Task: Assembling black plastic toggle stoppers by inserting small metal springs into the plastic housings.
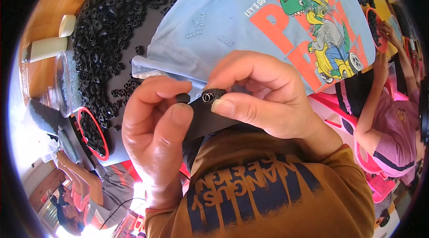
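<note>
Close in front of my body, my left hand [154, 119] pinches a small rounded black plastic piece [182, 98] between thumb and forefinger. Just to its right, thumb and forefinger of my right hand [268, 92] grip a small black plastic housing [216, 92]. A shiny coil spring [208, 97] shows in the side of the housing that faces the left hand. A narrow gap separates the two black parts. Beyond my hands lies a light blue printed cloth [196, 19], with several loose springs [195, 32] scattered over it.
A big heap of black plastic parts [107, 27] spreads over the table at the left. Beside it stand a clear tub of springs [69, 83] and a red-rimmed tray [106, 144] of black parts. Other people sit at lower left and at right, near pink chairs [371, 162].
</note>
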Available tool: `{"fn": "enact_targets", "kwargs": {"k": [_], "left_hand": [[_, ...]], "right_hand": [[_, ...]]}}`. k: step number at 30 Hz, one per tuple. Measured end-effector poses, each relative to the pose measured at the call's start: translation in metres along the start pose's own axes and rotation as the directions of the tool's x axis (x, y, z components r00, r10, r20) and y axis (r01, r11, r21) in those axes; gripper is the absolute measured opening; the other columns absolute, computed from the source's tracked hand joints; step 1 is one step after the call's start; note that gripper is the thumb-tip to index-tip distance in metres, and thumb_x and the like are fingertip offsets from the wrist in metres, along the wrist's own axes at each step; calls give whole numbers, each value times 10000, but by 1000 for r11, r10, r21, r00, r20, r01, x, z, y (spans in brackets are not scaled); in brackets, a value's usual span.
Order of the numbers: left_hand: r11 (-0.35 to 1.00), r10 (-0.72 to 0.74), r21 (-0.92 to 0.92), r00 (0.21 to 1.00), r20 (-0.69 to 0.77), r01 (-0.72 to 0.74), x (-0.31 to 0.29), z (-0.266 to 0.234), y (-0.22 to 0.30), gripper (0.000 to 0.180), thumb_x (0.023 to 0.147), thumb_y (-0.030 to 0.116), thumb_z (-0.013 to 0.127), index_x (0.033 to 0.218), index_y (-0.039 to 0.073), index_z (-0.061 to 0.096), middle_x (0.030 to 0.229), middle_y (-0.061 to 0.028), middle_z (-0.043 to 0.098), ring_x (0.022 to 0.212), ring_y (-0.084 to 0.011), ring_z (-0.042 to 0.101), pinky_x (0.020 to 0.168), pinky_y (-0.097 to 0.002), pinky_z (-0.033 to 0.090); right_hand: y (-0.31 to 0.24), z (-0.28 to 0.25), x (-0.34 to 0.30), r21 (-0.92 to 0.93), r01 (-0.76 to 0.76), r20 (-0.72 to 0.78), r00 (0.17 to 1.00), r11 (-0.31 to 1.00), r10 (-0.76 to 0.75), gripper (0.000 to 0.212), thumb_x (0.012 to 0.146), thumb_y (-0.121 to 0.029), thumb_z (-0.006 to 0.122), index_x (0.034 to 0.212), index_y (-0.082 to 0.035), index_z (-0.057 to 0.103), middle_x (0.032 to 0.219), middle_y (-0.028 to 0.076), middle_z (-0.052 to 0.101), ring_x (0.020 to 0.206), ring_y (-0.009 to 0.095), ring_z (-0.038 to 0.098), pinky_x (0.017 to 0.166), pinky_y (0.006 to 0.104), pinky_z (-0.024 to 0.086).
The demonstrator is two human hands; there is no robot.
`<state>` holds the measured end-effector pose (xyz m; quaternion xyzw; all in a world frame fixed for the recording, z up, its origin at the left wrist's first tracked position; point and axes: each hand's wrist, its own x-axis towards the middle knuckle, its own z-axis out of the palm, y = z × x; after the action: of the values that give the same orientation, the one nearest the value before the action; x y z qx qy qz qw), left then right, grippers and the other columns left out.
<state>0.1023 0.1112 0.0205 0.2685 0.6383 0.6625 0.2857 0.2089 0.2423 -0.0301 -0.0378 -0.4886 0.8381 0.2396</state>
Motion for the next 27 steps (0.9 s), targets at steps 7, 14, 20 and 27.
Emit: {"fn": "enact_targets", "kwargs": {"k": [7, 14, 20, 27], "left_hand": [[962, -111, -247, 993, 41, 118, 1, 3, 1, 238, 850, 109, 645, 998, -27, 517, 862, -122, 597, 583, -68, 453, 536, -188, 363], [915, -170, -356, 982, 88, 190, 3, 3, -5, 206, 850, 94, 634, 985, -14, 522, 866, -100, 586, 614, -70, 451, 565, -195, 373], [954, -158, -251, 987, 42, 163, 3, 5, -5, 188, 839, 64, 632, 981, -4, 529, 871, -63, 583, 669, -63, 475, 627, -186, 390], [982, -166, -86, 984, 60, 171, 6, 4, 10, 174, 844, 7, 619, 1004, -24, 559, 911, -26, 592, 808, -56, 530, 767, -181, 411]], "right_hand": [[-2, 2, -2, -8, -73, -5, 997, 997, 73, 126, 858, -44, 660, 961, -8, 596, 775, -30, 576, 713, 22, 514, 613, 180, 408], [-13, -1, -1, -93, -202, 66, 976, 975, 208, 159, 864, 35, 614, 1019, 40, 580, 924, 55, 605, 845, 85, 568, 741, 218, 447], [-13, -3, -1, -145, -194, 70, 976, 970, 206, 152, 861, 44, 613, 1009, 30, 587, 890, 35, 597, 803, 58, 550, 694, 197, 434], [-11, -1, -3, -188, -187, 38, 980, 964, 197, 130, 860, 36, 620, 985, 26, 586, 858, 19, 583, 761, 42, 523, 659, 183, 414]]}}
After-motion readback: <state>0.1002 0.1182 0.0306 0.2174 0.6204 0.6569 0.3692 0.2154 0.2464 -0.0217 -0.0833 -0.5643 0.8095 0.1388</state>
